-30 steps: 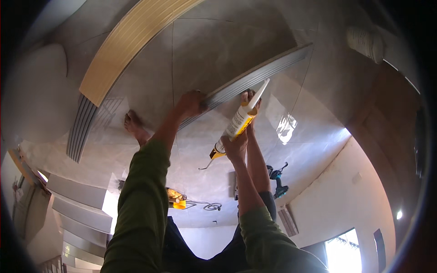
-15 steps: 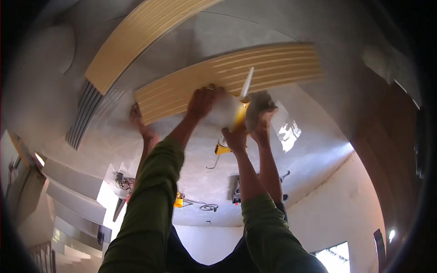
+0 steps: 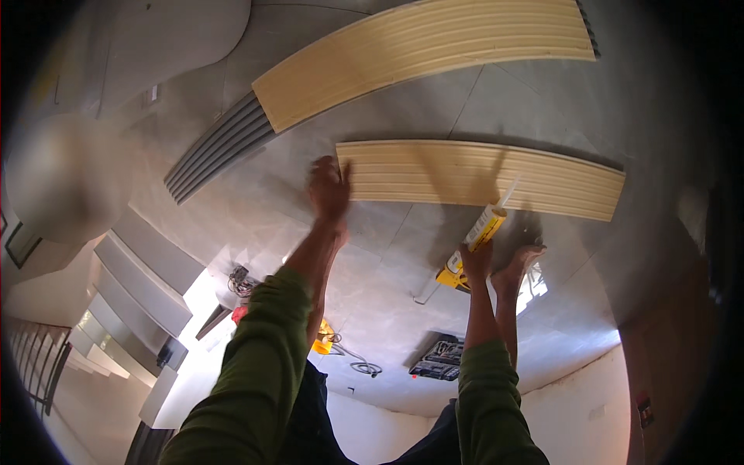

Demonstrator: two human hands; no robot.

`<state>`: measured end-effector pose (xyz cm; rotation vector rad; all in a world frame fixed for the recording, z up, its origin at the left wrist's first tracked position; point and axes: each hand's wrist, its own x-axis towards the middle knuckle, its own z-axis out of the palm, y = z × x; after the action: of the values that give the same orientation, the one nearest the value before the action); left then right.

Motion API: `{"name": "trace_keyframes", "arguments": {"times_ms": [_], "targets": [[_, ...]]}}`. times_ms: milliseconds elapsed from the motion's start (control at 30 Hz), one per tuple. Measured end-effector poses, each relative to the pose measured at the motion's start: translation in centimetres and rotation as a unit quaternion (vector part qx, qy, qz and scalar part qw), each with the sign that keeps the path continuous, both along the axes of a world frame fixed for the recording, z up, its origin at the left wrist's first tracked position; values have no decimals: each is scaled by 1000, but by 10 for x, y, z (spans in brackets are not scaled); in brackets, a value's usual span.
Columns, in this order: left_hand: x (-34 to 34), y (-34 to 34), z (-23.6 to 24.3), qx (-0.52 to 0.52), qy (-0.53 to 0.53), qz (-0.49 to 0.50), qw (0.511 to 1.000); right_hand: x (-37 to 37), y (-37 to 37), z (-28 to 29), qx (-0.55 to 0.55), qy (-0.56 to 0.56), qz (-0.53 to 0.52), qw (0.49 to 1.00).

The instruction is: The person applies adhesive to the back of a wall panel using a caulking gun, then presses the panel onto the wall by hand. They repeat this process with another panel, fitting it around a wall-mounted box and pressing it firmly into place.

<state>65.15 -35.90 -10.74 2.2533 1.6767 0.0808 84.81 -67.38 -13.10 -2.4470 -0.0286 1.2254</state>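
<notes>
One gun (image 3: 487, 225) is gripped by the right hand (image 3: 477, 262); whether the panel (image 3: 434, 170) is held by the left hand (image 3: 329, 192) cannot be told. Smears could be caused by a dipped nozzle (image 3: 508, 192).

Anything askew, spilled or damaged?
No spill or damage visible. The far tan panel looks odd: it isn't flush with the dark ribbed panel beneath, whose left end juts out. The near tan panel and sealant gun look normal.
</notes>
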Motion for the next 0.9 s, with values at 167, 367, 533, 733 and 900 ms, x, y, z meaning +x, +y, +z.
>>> {"name": "trace_keyframes", "arguments": {"times_ms": [167, 367, 533, 733, 900], "targets": [[-132, 140, -22, -98, -203, 328, 917, -5, 30, 21, -112, -26, 167, 979], [-90, 190, -6, -290, -239, 436, 817, 49, 191, 105, 96, -79, 48, 991], [-82, 210, -8, -360, -227, 398, 813, 73, 338, 24, 238, 169, -296, 910], [-73, 210, 10, -417, -235, 386, 788, 72, 388, -17, 247, 76, -401, 879], [-79, 225, 16, -499, -243, 389, 735, 76, 378, -20, 233, 68, -378, 893]]}}
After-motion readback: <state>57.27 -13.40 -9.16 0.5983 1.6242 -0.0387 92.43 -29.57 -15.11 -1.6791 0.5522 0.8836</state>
